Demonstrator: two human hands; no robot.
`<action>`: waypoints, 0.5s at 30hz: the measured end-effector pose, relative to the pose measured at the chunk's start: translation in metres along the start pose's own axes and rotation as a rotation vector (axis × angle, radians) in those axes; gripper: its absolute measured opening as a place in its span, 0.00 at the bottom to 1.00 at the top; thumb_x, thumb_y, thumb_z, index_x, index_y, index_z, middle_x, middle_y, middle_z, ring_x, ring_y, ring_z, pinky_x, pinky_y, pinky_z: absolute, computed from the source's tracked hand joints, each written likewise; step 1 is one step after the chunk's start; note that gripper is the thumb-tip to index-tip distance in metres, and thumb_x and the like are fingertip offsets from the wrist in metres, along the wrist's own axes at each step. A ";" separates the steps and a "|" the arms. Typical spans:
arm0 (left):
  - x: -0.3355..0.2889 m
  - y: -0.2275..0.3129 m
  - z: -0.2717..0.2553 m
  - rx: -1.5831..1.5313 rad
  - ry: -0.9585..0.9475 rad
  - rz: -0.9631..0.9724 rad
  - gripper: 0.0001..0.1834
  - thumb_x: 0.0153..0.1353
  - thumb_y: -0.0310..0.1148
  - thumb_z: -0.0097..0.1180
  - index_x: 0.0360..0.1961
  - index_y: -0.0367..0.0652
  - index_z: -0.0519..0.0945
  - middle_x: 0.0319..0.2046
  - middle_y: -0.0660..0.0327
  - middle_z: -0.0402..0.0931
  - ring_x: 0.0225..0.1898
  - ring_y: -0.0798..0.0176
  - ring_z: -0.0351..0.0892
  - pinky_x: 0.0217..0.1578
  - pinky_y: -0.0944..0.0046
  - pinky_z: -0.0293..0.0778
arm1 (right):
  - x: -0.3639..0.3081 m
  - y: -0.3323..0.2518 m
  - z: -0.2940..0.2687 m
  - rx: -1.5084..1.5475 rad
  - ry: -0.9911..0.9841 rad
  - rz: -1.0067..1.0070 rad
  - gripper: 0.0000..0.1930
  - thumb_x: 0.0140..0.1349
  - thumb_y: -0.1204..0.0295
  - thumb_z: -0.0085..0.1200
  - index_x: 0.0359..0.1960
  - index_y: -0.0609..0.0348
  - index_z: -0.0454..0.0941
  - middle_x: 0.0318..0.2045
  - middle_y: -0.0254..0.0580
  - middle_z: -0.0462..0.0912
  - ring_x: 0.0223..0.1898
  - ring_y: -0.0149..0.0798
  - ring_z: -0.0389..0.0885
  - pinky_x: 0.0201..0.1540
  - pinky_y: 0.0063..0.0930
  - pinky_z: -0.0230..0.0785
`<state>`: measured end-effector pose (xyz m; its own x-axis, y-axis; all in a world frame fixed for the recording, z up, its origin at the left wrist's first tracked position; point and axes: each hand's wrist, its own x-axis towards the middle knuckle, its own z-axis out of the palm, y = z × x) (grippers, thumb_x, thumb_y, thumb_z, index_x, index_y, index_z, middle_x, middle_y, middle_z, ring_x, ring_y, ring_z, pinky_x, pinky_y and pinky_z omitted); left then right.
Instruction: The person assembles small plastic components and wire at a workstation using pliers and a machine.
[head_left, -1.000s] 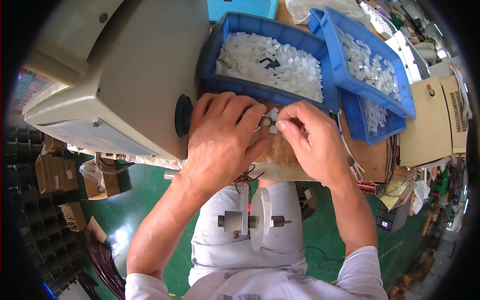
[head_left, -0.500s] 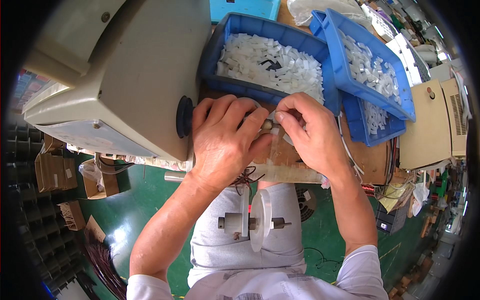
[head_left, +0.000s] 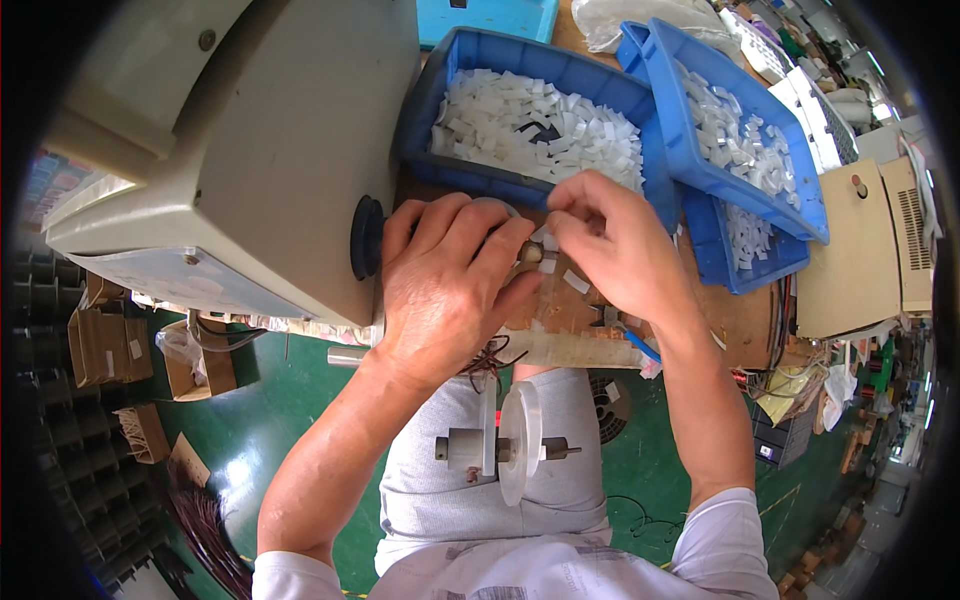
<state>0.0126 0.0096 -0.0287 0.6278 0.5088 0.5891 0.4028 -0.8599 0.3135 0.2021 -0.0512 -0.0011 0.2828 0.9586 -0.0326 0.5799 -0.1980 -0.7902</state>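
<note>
My left hand (head_left: pixel 450 270) is closed around the spindle beside a black wheel (head_left: pixel 368 236) on a large beige machine (head_left: pixel 290 150). Its fingers hide most of what they grip; a brownish metal end (head_left: pixel 531 252) pokes out past them. My right hand (head_left: pixel 620 245) hovers just right of that end, thumb and fingers curled together in a pinch. Whatever sits between those fingertips is hidden and slightly blurred. A small white piece (head_left: pixel 547 265) shows by the metal end, and another white piece (head_left: pixel 576 282) lies on the wooden bench (head_left: pixel 535 318).
Behind my hands stands a blue bin (head_left: pixel 480 178) full of small white pieces. More blue bins (head_left: pixel 735 170) are stacked at the right. A blue-handled tool (head_left: pixel 642 346) lies partly under my right wrist. Below the bench edge a shaft with a clear disc (head_left: pixel 520 445) hangs above my lap.
My right hand has drawn slightly up and away from the metal end, uncovering a white piece and the blue-handled tool on the bench. My left hand has barely moved.
</note>
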 end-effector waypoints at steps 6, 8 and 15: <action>0.000 0.000 -0.009 -0.071 -0.043 0.000 0.27 0.49 0.35 0.69 0.53 0.46 0.79 0.48 0.61 0.80 0.52 0.51 0.77 0.57 0.48 0.64 | -0.018 -0.010 -0.001 0.029 0.221 -0.134 0.06 0.64 0.76 0.60 0.42 0.61 0.81 0.32 0.42 0.84 0.27 0.37 0.81 0.34 0.31 0.73; 0.001 0.000 -0.008 -0.082 -0.049 0.008 0.26 0.51 0.33 0.67 0.54 0.45 0.78 0.49 0.60 0.80 0.52 0.50 0.77 0.57 0.48 0.64 | -0.024 -0.011 -0.001 -0.010 0.165 -0.298 0.05 0.63 0.78 0.62 0.39 0.60 0.83 0.34 0.40 0.83 0.29 0.39 0.82 0.34 0.31 0.73; 0.001 -0.001 -0.006 -0.073 -0.035 0.012 0.23 0.53 0.31 0.62 0.53 0.44 0.78 0.48 0.58 0.80 0.51 0.50 0.77 0.56 0.49 0.64 | -0.019 0.004 0.007 0.044 0.083 -0.135 0.06 0.65 0.73 0.62 0.35 0.64 0.83 0.31 0.47 0.83 0.31 0.44 0.82 0.36 0.35 0.73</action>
<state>0.0086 0.0108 -0.0242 0.6558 0.4984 0.5670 0.3460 -0.8660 0.3609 0.1934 -0.0684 -0.0080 0.2684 0.9552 0.1249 0.5831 -0.0578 -0.8104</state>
